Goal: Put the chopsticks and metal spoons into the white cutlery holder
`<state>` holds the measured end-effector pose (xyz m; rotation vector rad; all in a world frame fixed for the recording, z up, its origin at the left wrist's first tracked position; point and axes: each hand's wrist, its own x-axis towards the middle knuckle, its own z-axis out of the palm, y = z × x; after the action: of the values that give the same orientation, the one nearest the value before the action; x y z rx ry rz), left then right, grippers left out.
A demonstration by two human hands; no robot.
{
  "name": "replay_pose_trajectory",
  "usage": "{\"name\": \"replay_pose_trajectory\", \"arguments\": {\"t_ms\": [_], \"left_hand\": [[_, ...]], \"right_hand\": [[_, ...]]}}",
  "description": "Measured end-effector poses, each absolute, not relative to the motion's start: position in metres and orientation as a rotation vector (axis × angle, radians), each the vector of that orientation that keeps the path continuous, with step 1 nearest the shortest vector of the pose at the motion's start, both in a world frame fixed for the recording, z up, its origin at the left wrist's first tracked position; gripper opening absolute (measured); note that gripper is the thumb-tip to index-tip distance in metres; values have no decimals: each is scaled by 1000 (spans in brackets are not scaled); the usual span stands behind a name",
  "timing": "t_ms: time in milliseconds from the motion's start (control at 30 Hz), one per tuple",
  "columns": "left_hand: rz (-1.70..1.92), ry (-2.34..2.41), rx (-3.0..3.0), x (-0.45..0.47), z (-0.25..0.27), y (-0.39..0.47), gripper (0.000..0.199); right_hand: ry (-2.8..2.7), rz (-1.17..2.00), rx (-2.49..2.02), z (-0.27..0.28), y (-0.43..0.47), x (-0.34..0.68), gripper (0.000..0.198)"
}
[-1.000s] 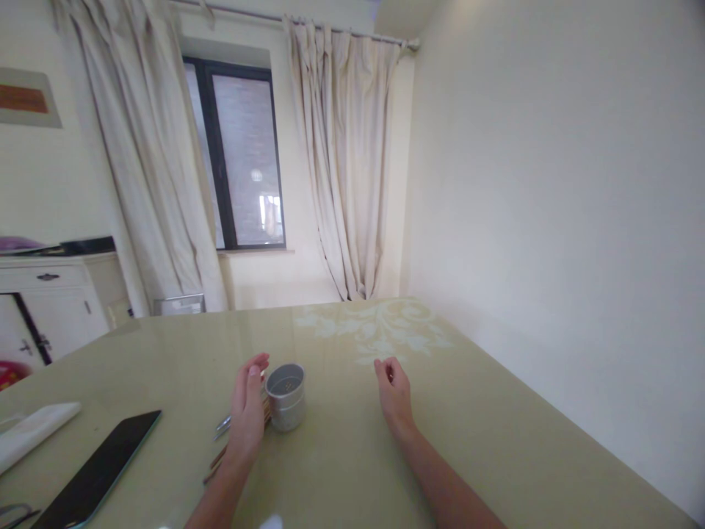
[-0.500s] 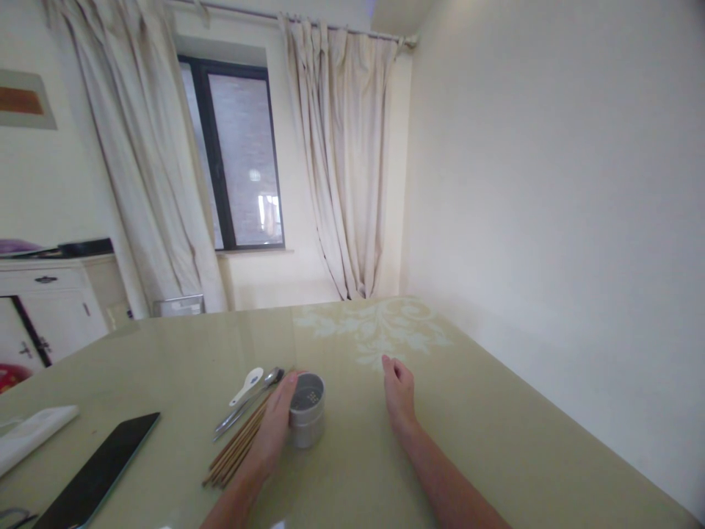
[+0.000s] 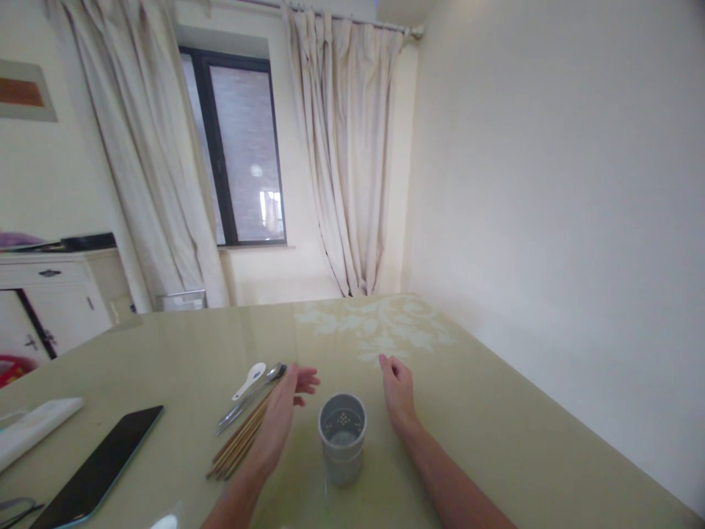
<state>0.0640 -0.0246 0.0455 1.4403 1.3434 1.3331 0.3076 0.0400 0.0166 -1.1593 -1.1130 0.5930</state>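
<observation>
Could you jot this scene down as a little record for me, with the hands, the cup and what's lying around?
Left hand: open, beside the cup but apart from it
Right hand: fingers curled in; whether it holds anything cannot be seen
Cup: grey, upright, between the two hands, small holes in its bottom
By the left hand: brown sticks, a metal spoon, a white spoon
Farther left: dark flat device
Surface: pale green table with a white leafy pattern
</observation>
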Motion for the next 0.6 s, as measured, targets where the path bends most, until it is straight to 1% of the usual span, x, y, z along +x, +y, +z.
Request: {"name": "replay_pose_trajectory", "arguments": {"t_ms": [33, 100, 167, 233, 367, 600], "left_hand": [[1297, 1572, 1566, 54, 46, -21, 67], [1016, 2044, 1866, 38, 46, -19, 41], [702, 2371, 2032, 27, 43, -22, 27], [500, 2491, 2070, 24, 41, -26, 23], [296, 2514, 2056, 27, 41, -28, 24], [299, 2410, 1988, 26, 43, -24, 23]], "right_hand": [[-1116, 593, -1160, 17, 40, 307, 49], [-1125, 594, -1159, 17, 40, 306, 49], [-1133, 594, -1157, 17, 40, 305, 49], [-1140, 593, -1157, 17, 39, 304, 49], [-1150, 593, -1156, 17, 39, 304, 50], [-1174, 597, -1153, 17, 38, 303, 53]]}}
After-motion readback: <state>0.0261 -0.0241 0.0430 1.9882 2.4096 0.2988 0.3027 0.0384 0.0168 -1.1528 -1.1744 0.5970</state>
